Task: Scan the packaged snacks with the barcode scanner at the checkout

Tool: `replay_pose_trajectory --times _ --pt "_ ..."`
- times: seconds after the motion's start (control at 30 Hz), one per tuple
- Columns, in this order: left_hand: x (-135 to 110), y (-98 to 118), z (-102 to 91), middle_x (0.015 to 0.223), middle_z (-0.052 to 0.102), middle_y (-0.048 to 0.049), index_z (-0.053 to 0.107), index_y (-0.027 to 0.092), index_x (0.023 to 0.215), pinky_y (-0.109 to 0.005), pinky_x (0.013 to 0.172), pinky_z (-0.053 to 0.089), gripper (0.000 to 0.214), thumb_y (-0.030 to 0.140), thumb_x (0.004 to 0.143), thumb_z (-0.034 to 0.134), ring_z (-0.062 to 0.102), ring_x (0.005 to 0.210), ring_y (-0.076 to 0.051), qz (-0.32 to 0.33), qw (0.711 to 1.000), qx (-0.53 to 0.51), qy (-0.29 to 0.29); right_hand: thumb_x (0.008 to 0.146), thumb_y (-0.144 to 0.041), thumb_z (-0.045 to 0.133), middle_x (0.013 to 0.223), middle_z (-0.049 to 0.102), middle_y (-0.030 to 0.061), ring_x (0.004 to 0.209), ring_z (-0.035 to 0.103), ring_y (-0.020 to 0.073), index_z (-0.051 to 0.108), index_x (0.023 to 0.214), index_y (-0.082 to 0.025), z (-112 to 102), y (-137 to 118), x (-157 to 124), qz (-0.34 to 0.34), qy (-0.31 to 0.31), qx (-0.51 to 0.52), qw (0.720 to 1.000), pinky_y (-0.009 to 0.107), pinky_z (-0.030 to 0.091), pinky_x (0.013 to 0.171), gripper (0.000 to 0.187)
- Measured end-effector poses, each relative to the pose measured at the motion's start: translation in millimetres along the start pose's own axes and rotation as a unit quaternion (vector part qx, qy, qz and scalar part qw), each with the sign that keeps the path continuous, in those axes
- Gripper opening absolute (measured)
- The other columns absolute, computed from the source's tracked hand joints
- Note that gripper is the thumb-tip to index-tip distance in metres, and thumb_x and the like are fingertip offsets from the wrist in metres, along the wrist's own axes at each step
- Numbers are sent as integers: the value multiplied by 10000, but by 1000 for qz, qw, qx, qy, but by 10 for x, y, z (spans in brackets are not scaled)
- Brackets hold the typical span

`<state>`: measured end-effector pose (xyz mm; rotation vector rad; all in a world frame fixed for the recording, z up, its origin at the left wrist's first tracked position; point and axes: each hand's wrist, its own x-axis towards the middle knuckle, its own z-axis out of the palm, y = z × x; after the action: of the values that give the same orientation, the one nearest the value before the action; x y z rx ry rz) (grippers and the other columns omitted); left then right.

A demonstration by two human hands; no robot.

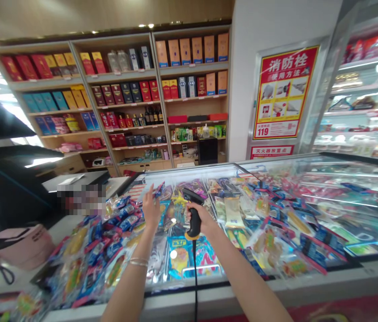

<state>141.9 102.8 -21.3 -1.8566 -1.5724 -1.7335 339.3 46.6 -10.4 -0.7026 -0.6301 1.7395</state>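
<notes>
On my head feed, the right hand (pixel 205 218) is wrapped around the black barcode scanner (pixel 195 223), upright above the glass-topped freezer (pixel 169 302); its fingers partly hide the grip, and the cord (pixel 195 273) leaves at the bottom edge. The left hand (pixel 151 209) is raised alongside, and I can't tell whether it holds the small blue packet (pixel 159 188) by its fingertips. Blocky pixels obscure something left of the wrapped goods (pixel 90 246)

The scanner (pixel 195 223) is black with a yellow-orange base, its cable (pixel 195 277) black; the bag (pixel 28 246) is pink, the poster (pixel 284 91) red and yellow; the blurred packets (pixel 130 220) seem mostly blue and pink.
</notes>
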Motion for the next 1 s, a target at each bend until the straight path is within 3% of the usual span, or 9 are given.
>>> replay_pose_trajectory --times 0.13,0.3,0.43,0.63,0.77,1.0 --pt "-84 -24 98 1028 657 -67 508 236 1328 -365 894 503 551 130 789 559 635 915 -193 -54 997 -48 -18 632 -167 744 542 573 -12 440 478 65 598 667 -125 0 92 -28 19 0 8 1000 179 392 423 156" --pt "-229 -76 309 888 717 -24 593 217 1197 -305 787 546 518 98 695 647 684 784 -163 -172 973 -135 -68 655 -149 716 544 587 -1 427 471 60 593 643 -130 3 128 -26 28 -7 24 999 169 390 414 125" --pt "-229 -97 354 839 735 -42 671 180 1051 -312 775 560 419 117 638 704 701 775 -176 -255 947 -188 -44 659 -147 720 518 563 -10 414 468 57 574 623 -133 -29 153 1 41 2 29 999 167 394 416 151" --pt "-183 -48 362 857 739 -78 676 112 1089 -324 788 556 443 156 651 725 698 779 -173 -359 858 -368 23 657 -152 721 534 573 -5 425 469 60 577 623 -132 0 166 -5 28 1 32 999 171 397 419 149" --pt "-175 20 379 809 725 -55 665 130 1121 -284 758 547 469 181 666 765 684 737 -141 -378 829 -409 59 643 -164 739 545 576 -7 443 470 66 583 641 -137 34 160 -26 12 -13 28 999 174 390 423 158" --pt "-131 82 367 804 705 -50 658 157 1146 -258 727 538 463 220 700 767 669 730 -127 -374 834 -401 63 633 -180 744 557 578 -3 445 476 72 589 644 -139 56 156 -70 -6 -25 19 999 186 391 417 160"
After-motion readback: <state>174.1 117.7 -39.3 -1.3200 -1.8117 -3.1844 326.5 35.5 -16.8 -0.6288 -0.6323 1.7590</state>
